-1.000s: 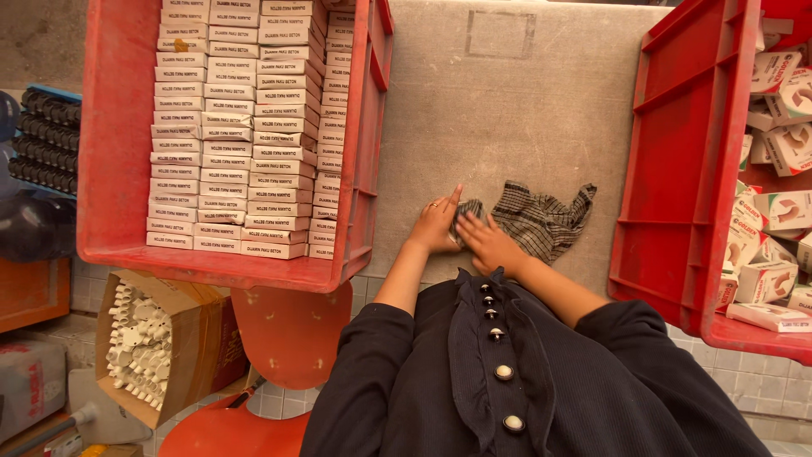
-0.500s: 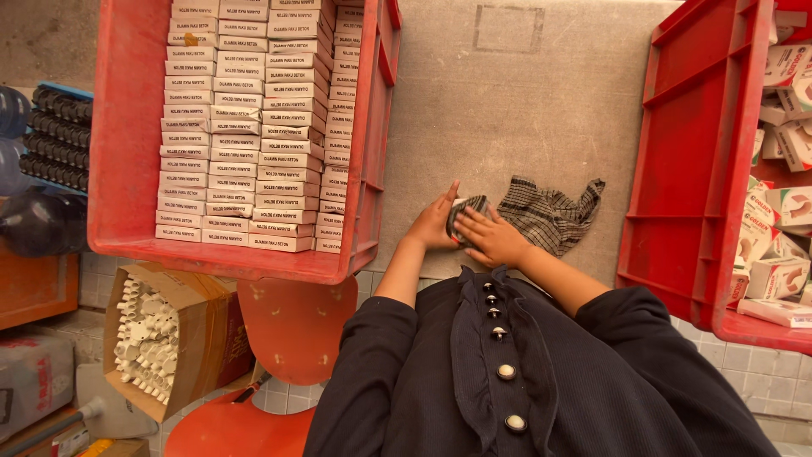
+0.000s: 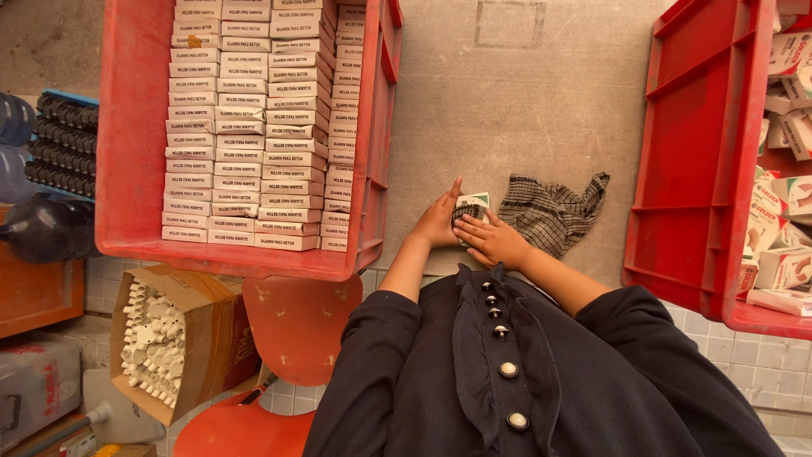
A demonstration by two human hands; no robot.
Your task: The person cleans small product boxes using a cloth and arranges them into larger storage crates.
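Observation:
Both of my hands are on a small cardboard box (image 3: 470, 206) that rests on the grey concrete surface (image 3: 507, 101) just in front of me. My left hand (image 3: 438, 222) cups the box's left side, fingers pointing away from me. From the right, my right hand (image 3: 493, 239) lies over its top, covering most of it. A checked grey cloth (image 3: 554, 211) lies crumpled right beside my right hand.
A red crate (image 3: 127, 169) at the left is packed with rows of small white boxes (image 3: 254, 127). Another red crate (image 3: 702, 169) at the right holds loose white-and-red boxes (image 3: 782, 195). Below left stand an open carton of white parts (image 3: 161, 347) and a red stool (image 3: 288, 338).
My hands stay on the small box and shift only slightly; the view has drifted a little to the right.

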